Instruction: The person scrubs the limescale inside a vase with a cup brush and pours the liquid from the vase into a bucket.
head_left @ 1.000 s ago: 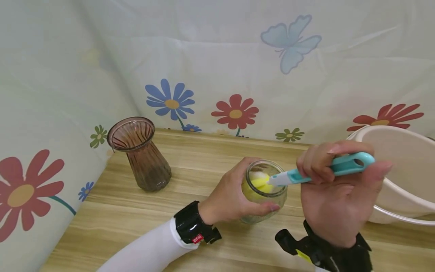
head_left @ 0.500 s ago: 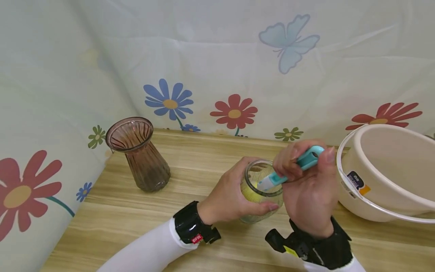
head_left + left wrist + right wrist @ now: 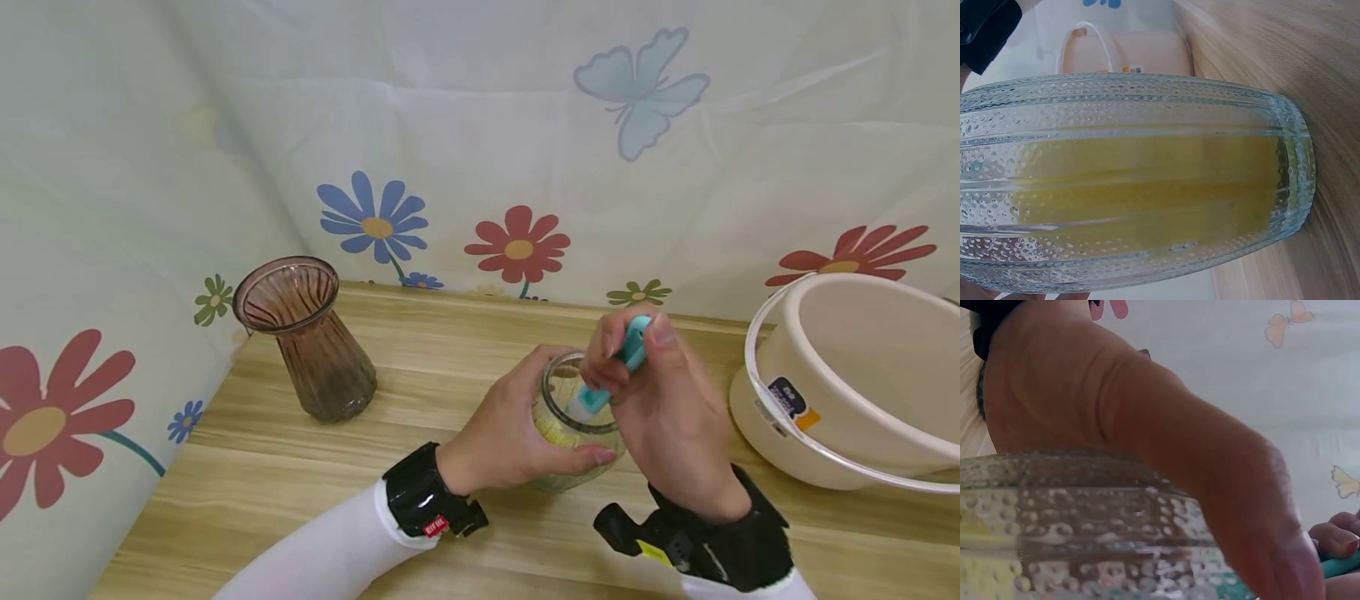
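Note:
Fingers and thumb of my left hand (image 3: 502, 429) wrap the side of a clear glass jar (image 3: 561, 482) on the table, gripping it below the rim. My right hand (image 3: 671, 421) holds the teal handle of a sponge brush (image 3: 633, 346), its fingers curled round it above the jar's mouth. The brush slants down into the jar. Through the dimpled glass in the left wrist view, its yellow sponge head (image 3: 1147, 187) reaches close to the jar's base. In the right wrist view, the left thumb (image 3: 1241, 481) crosses the jar wall.
A brownish-pink ribbed glass vase (image 3: 322, 358) stands at the left on the wood-grain table (image 3: 285, 492). At the right is a beige bucket (image 3: 765, 425) with a white handle. A flower-printed curtain (image 3: 465, 142) hangs behind.
My right hand has moved left and pushed the brush deeper into the jar, its handle now steeper. My left hand and the jar have stayed in place.

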Motion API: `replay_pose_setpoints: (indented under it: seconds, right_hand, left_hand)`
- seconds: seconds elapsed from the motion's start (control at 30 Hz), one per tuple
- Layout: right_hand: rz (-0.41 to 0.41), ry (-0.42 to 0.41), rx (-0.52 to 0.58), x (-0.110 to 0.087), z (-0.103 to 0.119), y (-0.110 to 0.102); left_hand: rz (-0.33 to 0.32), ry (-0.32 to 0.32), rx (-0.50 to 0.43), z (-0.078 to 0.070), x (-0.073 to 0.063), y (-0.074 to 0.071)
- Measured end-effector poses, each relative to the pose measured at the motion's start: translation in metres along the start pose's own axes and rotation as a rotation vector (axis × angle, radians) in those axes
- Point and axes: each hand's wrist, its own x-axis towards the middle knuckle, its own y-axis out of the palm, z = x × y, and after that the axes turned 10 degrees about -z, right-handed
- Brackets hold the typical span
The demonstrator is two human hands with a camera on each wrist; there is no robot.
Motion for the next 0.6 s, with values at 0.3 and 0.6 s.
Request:
replay_pose_setpoints:
  seconds: [0.3, 0.6]
  right_hand:
    - [0.046, 0.025, 0.002, 0.0008, 0.0016, -0.0021]
    - [0.015, -0.054, 0.16, 0.0014, 0.0021, -0.0075]
  left_hand:
    - [0.003, 0.007, 0.014, -0.0005, 0.0006, 0.0003]
    - [-0.009, -0.001, 0.028, 0.0001, -0.0001, -0.0005]
